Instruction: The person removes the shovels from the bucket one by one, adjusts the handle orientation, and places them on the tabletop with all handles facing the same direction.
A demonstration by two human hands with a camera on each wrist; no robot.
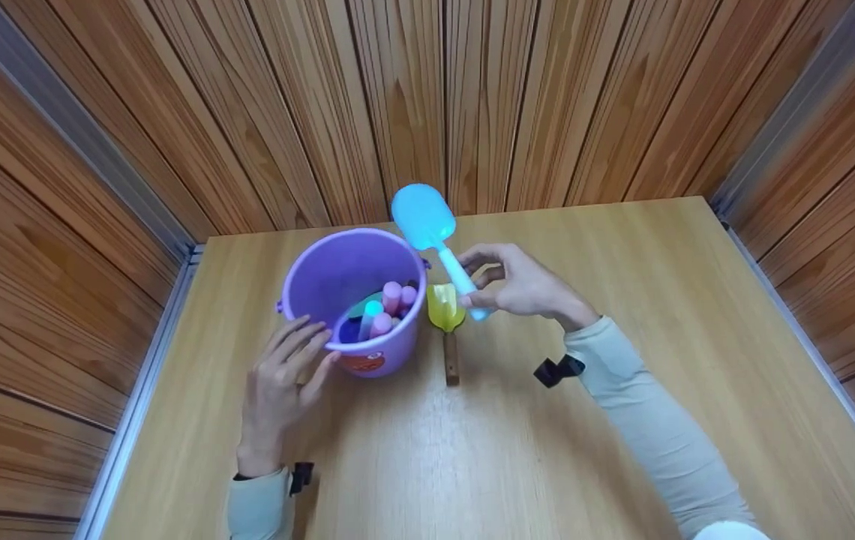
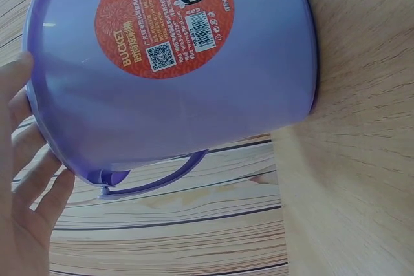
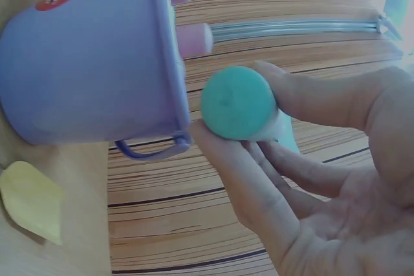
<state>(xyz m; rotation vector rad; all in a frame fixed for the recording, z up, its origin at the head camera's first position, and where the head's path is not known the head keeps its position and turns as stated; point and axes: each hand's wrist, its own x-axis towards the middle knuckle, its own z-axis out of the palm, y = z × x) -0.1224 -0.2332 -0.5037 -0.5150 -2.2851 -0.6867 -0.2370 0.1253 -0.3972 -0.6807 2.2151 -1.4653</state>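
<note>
A purple bucket stands upright on the table, a red label on its side. My left hand holds the bucket's near-left rim, thumb outside and fingers over the edge. Inside the bucket lie several toy pieces with pink handle ends and one with a turquoise end; their lower parts are hidden. My right hand pinches the handle of a blue toy shovel, its blade pointing up and away beside the bucket's right rim. The right wrist view shows the shovel's round turquoise handle end between thumb and fingers.
A yellow toy scoop with a brown handle lies on the table just right of the bucket, below the raised shovel. Wood-panelled walls enclose the table at the back and sides. The bucket's carrying handle hangs down.
</note>
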